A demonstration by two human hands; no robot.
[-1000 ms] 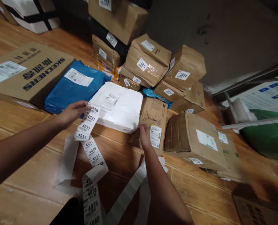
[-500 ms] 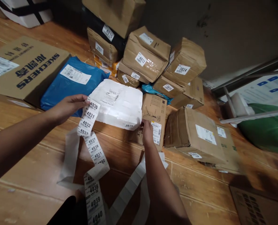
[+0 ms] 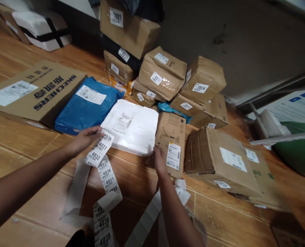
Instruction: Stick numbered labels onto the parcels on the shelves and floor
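My left hand point(image 3: 83, 140) pinches a long strip of numbered stickers point(image 3: 100, 150) reading 4030 to 4032 at its top; the strip trails down over the wooden floor toward me. My right hand point(image 3: 159, 160) rests at the near right corner of a white padded parcel point(image 3: 132, 125), touching its edge and the flat brown box point(image 3: 171, 139) beside it. Whether the fingers grip the parcel is hidden. A blue plastic parcel point(image 3: 87, 106) lies to the left of the white one.
A large Skechers carton point(image 3: 31, 91) lies far left. A heap of brown boxes point(image 3: 162, 73) with number stickers rises behind the white parcel. A bigger brown box point(image 3: 219, 161) sits right. Green bag point(image 3: 296, 154) and metal frame far right. Empty sticker backing point(image 3: 76, 187) lies on the floor.
The white parcel's near edge, raised half a second ago with its 4019 sticker showing, now lies lower and flatter. My left hand and the sticker strip have dropped slightly; the view has shifted.
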